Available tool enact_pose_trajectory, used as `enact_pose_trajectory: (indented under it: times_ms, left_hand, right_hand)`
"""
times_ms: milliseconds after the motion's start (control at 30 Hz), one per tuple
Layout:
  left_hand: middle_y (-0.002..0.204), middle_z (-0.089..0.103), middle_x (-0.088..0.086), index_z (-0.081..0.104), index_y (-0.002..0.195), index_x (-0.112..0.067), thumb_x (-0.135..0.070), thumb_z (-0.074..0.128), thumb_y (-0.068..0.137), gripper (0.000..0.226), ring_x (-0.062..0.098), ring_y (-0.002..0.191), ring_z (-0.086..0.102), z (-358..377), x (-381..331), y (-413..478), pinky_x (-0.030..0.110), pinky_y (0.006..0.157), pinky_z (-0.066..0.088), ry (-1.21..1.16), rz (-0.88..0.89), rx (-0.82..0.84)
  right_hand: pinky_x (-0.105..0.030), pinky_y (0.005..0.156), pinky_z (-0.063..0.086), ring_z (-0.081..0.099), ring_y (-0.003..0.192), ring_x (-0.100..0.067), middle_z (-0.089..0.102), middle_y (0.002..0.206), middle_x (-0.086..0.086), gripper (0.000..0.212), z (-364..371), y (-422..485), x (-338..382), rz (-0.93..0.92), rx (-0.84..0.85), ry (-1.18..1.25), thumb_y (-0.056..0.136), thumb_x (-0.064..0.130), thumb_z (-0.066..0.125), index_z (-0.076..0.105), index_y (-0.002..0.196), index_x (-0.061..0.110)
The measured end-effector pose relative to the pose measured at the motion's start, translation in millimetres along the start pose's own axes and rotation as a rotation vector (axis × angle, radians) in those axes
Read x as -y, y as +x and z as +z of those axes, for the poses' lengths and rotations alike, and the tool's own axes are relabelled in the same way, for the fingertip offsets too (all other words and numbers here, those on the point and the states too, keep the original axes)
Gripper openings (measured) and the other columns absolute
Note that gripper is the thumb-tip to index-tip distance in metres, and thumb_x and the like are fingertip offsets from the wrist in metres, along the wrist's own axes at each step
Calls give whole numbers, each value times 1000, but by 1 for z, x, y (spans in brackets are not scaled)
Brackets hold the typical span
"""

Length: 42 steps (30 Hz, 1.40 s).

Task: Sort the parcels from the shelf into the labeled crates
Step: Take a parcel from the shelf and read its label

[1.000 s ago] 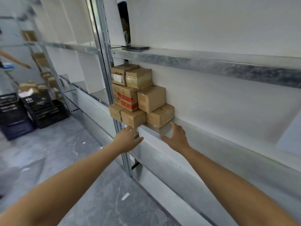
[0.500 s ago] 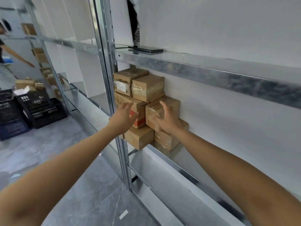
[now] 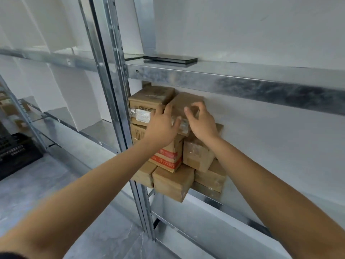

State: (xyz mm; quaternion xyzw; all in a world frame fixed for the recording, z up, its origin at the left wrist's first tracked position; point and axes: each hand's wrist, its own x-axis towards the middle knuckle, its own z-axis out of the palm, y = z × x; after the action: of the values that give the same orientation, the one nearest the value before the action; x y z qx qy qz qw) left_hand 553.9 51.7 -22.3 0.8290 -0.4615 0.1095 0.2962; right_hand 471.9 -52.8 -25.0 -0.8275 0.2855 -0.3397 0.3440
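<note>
top parcel (image 3: 188,99) of the shelf (image 3: 209,200) stack, right hand (image 3: 202,122) curled round it (left hand (image 3: 162,127) flat against it)

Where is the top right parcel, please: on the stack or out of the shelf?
On the stack: the top right parcel rests on lower boxes, left hand and right hand on it.

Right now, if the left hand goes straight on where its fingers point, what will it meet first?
Most likely the top right parcel, which the right hand grips: the left hand points at its left side. Depth is unclear; it may already touch it.
</note>
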Motion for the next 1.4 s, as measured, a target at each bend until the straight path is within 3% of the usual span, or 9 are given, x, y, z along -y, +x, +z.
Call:
enact_pose_trajectory:
  times_ms: [167,333,467,600,733,967,1167,1267,1400]
  left_hand:
    - [142,30,17,21,146,-7,-33,43,96,60,31,132,25,-1,-12,-2,38,109,22,-161,43,24]
    - [135,36,14,37,141,-14,-37,34,99,48,27,127,35,1,-10,6,33,105,29,-465,-93,112]
    - [131,46,10,46,135,-21,-36,39,97,41,23,119,47,4,-1,0,39,107,36,-699,-149,153]
    - [114,56,-5,54,119,-18,-19,50,94,26,9,105,53,-1,-6,-22,21,89,43,-870,-96,188]
    - [113,54,-10,48,116,-22,-13,60,88,32,7,110,51,1,-10,-46,24,93,42,-924,-60,313]
    - [131,40,-5,29,141,-24,-13,72,78,77,3,114,39,10,-34,-76,30,97,42,-792,136,578]
    - [127,49,-5,40,132,-25,-44,47,91,46,15,121,47,8,-80,-110,26,92,44,-939,101,726]
    - [127,53,2,52,111,-24,-40,28,99,32,19,123,47,10,-113,-137,39,108,35,-1132,-68,801]
    - [115,61,3,57,98,-26,-45,28,97,34,23,114,55,14,-160,-182,40,102,41,-1217,-92,845]
  right_hand:
    - [-16,74,32,47,94,-9,50,105,5,32,1,-9,-4,133,-192,146,95,35,49,45,118,13]
    - [-31,81,46,57,99,-17,56,106,1,23,3,-21,-6,200,-260,240,92,31,56,43,106,18]
    - [-29,84,50,59,103,-16,55,116,1,36,-3,-48,5,245,-276,357,91,24,58,40,122,21]
    - [-24,81,52,54,98,-8,45,117,10,54,-10,-81,11,281,-293,361,91,16,58,32,138,25]
    - [-18,77,46,50,102,-9,42,119,11,63,-19,-116,7,348,-354,397,92,12,55,24,145,27]
    - [-39,103,41,50,115,-18,49,123,-2,52,-47,-171,-2,453,-474,564,96,21,47,29,144,29]
    - [-42,107,38,49,121,-20,54,117,8,29,-87,-227,1,453,-519,515,88,50,39,47,113,38]
    - [-41,106,37,53,116,-19,57,111,12,43,-115,-270,3,456,-581,491,75,60,33,50,105,34]
    - [-43,104,40,54,117,-20,59,120,2,59,-155,-334,-3,529,-633,420,73,62,36,53,111,21]
